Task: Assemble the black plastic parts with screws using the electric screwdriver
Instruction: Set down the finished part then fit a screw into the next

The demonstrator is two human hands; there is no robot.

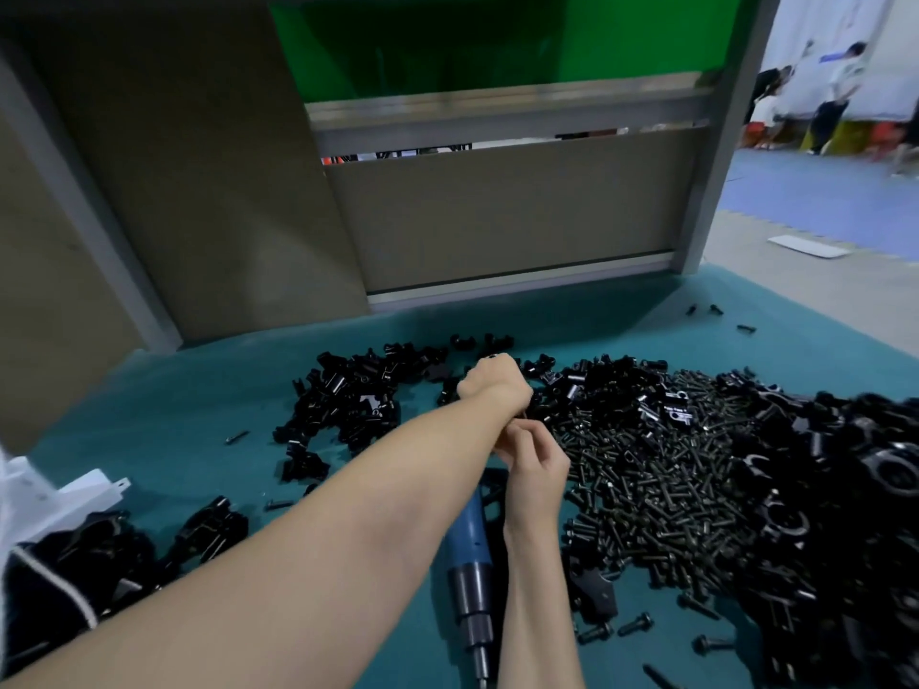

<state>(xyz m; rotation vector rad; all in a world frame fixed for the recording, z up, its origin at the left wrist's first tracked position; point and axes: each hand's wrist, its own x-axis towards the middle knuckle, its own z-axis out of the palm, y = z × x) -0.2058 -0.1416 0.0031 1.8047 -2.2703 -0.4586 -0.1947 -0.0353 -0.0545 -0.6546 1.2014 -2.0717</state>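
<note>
Fingers (501,364) of our left hand (492,385) are curled tight into a fist, and a small black part (492,358) pokes out at its top, gripped there. Our right hand (534,464) sits just below that wrist with its fingers (527,435) curled inward and their tips drawn together. Whether they pinch a screw we cannot tell, for the tips are blurred.

We see the electric screwdriver (470,532) lying on the teal mat (199,405) between our forearms. It has a blue body, a dark stepped collar and a thin bit pointing toward us at the bottom edge. Our right wrist crosses over its far end and hides it.

Right of the hands spreads a heap of screws (646,479), dark and glossy, with a few loose screws (629,626) near us. Behind the left hand lies a pile of black plastic parts (348,395), and larger ring-shaped parts (845,489) crowd the far right. More black pieces (209,529) and a white object (89,489) sit at the left. A grey partition (497,216) closes the back of the bench, and blurred people (835,101) stand beyond it at the upper right.
</note>
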